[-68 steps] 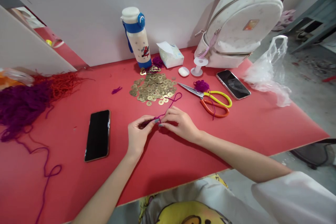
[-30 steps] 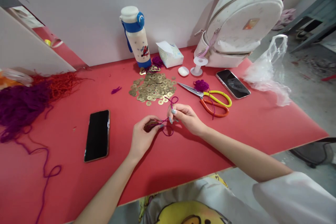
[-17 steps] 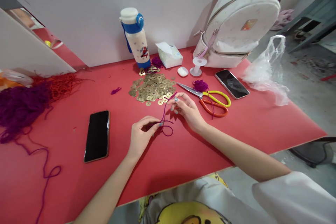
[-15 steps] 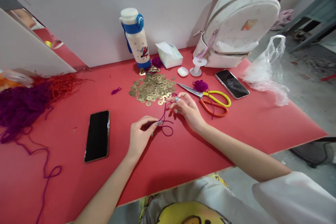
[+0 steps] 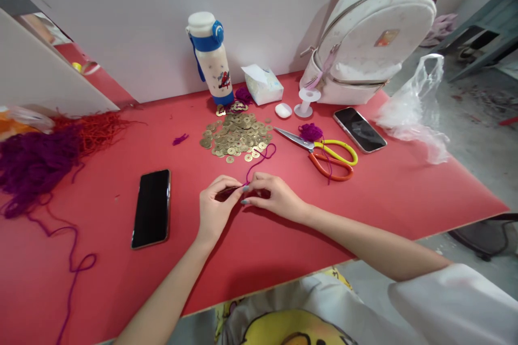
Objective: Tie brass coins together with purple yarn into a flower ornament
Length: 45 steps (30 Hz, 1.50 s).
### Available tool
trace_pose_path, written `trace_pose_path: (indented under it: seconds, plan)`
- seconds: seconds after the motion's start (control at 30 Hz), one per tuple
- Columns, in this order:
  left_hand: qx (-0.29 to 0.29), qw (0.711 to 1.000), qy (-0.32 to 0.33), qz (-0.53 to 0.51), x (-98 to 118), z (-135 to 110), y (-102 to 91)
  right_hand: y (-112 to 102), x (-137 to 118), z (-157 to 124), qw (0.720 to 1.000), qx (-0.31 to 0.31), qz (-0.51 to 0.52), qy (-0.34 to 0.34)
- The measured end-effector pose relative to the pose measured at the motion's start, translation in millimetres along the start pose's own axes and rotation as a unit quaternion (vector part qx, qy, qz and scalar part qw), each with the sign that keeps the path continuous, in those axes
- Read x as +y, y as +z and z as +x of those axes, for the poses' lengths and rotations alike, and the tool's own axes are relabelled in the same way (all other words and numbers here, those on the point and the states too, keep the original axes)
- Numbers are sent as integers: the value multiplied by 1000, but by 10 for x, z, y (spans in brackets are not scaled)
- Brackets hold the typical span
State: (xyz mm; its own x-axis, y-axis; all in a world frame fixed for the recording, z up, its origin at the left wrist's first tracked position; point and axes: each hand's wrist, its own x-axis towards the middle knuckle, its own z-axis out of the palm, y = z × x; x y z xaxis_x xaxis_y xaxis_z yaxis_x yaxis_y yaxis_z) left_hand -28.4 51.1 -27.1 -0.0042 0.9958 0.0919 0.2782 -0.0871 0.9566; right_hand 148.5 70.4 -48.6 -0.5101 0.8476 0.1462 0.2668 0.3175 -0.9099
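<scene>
A thin purple cord (image 5: 262, 158) runs up from between my fingertips and curls into a loop on the red table (image 5: 283, 259). My left hand (image 5: 218, 202) pinches the cord between thumb and forefinger. My right hand (image 5: 275, 197) meets it there, its thumb and fingertips closed on the same cord. The part of the cord at the fingertips is mostly hidden. Just beyond the hands lies a pile of brass coins with holes (image 5: 238, 137). Scissors (image 5: 315, 151) with one yellow and one orange handle rest to the right of the pile.
A dark phone (image 5: 151, 209) lies left of my hands, another phone (image 5: 359, 128) at right. Behind the coins stand a bottle (image 5: 211, 62), a tissue pack (image 5: 265, 86) and a white spool (image 5: 304, 105). A backpack (image 5: 368, 43), plastic bag (image 5: 413, 113) and purple yarn heap (image 5: 38, 164) flank the table.
My right hand has come down and toward my left hand, so the fingertips now meet. The cord's small loop near the left fingers is gone from view, and its upper end lies by the coins.
</scene>
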Motion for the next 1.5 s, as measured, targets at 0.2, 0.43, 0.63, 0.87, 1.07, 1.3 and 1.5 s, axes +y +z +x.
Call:
trace_pose_path:
  seconds: [0.2,0.43,0.63,0.87,1.07,1.3,1.5]
  plan:
    - [11,1000,8,4,-17,19,-15,-56,-43,14,999,6,27,-30]
    - [-59,992,47,97,-18,7,-16,-91,-102,-21,999,-19,18,-46]
    - [-142,967,173,118,-19,-54,-4,-143,-69,17,996,43,82,6]
    - [-26,913,361,188,15,-160,-86,-99,29,41,973,0,217,82]
    - [32,908,366,201,7,-217,-82,-155,-12,23,986,-79,132,57]
    - [53,945,298,123,-23,-190,-61,-156,-95,8,985,-119,-128,8]
    - [63,959,262,85,-28,-168,-35,-153,-132,15,974,-144,-175,-7]
